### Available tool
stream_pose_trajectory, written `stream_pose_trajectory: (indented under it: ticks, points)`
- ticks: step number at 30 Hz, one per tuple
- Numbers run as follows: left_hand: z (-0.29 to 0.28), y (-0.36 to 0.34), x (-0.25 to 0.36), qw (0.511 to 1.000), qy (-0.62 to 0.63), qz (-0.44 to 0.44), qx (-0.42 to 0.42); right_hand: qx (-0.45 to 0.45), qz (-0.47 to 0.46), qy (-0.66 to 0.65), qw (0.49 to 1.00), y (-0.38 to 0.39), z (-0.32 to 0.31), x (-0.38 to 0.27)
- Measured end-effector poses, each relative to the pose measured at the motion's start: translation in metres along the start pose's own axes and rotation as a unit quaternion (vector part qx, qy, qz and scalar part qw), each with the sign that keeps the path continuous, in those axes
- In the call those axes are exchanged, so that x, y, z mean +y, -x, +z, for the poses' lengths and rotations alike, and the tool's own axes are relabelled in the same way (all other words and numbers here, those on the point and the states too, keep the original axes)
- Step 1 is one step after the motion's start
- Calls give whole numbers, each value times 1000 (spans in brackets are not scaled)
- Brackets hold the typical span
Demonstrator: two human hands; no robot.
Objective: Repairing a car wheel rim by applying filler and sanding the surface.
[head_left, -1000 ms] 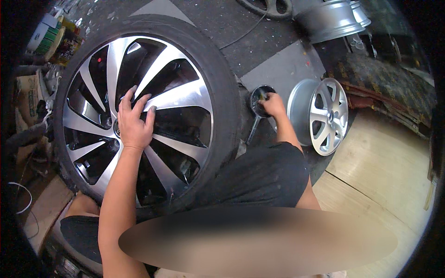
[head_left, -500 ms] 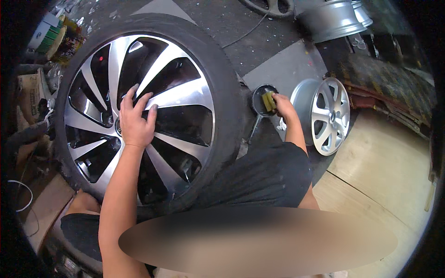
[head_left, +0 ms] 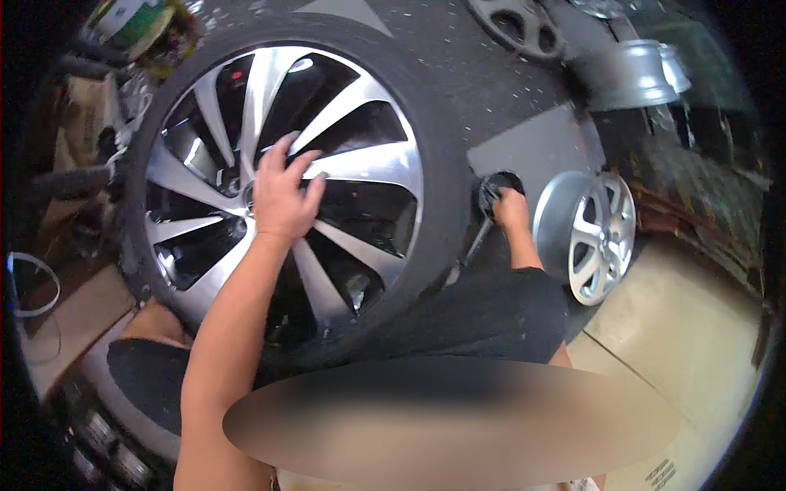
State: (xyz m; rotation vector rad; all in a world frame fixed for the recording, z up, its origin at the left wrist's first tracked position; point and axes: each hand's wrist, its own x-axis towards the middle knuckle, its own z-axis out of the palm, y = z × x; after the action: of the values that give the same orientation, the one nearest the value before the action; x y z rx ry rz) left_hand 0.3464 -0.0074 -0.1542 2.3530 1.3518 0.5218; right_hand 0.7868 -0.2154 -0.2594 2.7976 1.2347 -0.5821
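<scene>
A large wheel with silver and black spokes lies face up, its black tire around it. My left hand rests near the hub, fingers spread over the spokes, holding nothing. To the right of the tire is a small dark pan with a long thin handle pointing toward me. My right hand reaches down into this pan with its fingers closed. The olive-yellow sponge seen in that hand half a second ago is now hidden by the fingers and the pan.
A bare silver rim stands on edge right of the pan. More rims lie at the far right. Tins and cardboard crowd the left side. A pale board covers the floor at right.
My right hand has lowered the sponge into the pan, out of sight. My left hand stays on the spokes near the hub. The whole view has shifted and tilted slightly.
</scene>
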Motion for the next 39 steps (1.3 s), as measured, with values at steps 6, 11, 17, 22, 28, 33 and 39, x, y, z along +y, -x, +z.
stream_pose_trajectory:
  ticks: [6,11,17,22,28,33,39]
  points:
    - [-6,6,-3,1000,-3,0,18,1,0,41,999,-6,-27,-12]
    - [-4,6,-5,1000,16,-3,21,18,-35,-57,998,-10,-35,24]
    - [-1,8,-10,999,39,-10,31,-51,26,-198,978,6,-59,14]
    - [1,12,-12,998,56,-8,39,-93,44,-305,947,27,-132,-3]
    - [-1,12,-28,991,132,20,14,-31,3,-309,951,48,-235,-43]
    - [-30,9,-67,977,206,2,56,-22,18,-347,937,59,-268,-94]
    - [-67,32,-112,967,56,-201,147,-16,81,-502,861,60,-223,-110]
